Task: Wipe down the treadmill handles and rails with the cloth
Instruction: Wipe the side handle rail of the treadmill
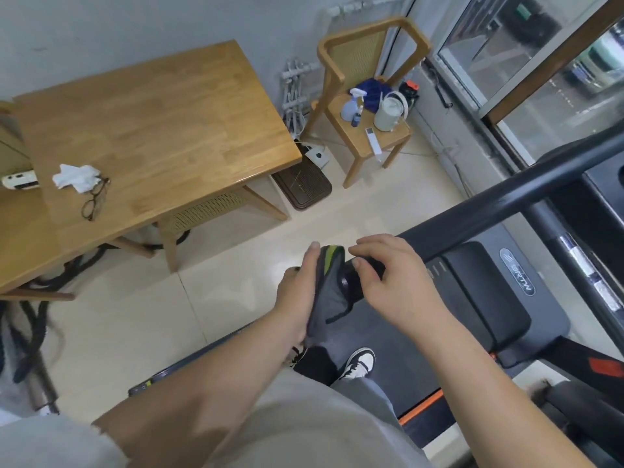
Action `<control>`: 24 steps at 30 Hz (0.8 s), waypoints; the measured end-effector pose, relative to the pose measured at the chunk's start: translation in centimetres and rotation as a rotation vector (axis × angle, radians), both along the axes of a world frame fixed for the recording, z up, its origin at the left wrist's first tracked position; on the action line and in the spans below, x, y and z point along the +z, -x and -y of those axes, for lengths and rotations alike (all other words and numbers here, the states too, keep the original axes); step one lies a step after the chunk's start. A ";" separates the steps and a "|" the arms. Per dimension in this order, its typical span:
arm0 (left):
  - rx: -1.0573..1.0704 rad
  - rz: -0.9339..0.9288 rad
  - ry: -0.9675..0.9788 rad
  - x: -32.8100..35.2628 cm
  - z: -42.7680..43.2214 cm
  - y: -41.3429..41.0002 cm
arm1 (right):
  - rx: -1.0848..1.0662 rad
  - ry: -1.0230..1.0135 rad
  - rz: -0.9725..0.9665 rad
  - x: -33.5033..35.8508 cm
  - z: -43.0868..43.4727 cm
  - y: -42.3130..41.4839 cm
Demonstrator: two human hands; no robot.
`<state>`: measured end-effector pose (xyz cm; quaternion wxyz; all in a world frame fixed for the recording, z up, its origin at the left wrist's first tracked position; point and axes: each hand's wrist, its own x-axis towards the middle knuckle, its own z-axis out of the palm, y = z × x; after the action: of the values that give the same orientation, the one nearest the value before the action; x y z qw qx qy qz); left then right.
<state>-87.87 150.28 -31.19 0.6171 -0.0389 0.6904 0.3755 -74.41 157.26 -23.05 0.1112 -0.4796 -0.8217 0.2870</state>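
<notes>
One cloth wrapped between left grip and handle.

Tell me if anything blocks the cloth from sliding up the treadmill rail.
Yes: the right hand grips the rail right beside the cloth held by the left hand. Beyond it the rail looks bare.

Handle partly under cloth
</notes>
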 end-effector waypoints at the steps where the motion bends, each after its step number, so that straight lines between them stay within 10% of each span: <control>1: -0.079 0.000 -0.042 0.3 -0.8 0.7 | -0.006 0.000 -0.016 0.1 0.0 0.0; 8: -0.340 -0.482 -0.097 2.4 4.0 -1.9 | -0.068 0.048 -0.065 0.3 0.8 -0.9; 19: 0.190 0.277 -0.111 -3.3 0.5 1.4 | -0.110 -0.026 -0.084 0.3 2.1 -2.1; 24: 0.170 -0.274 -0.100 -0.4 4.7 -4.3 | -0.193 -0.026 -0.138 0.1 2.8 -3.2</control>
<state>-83.52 145.55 -31.54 0.4843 -0.0151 0.7428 0.4620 -71.23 154.46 -22.95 0.2009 -0.5342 -0.7656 0.2967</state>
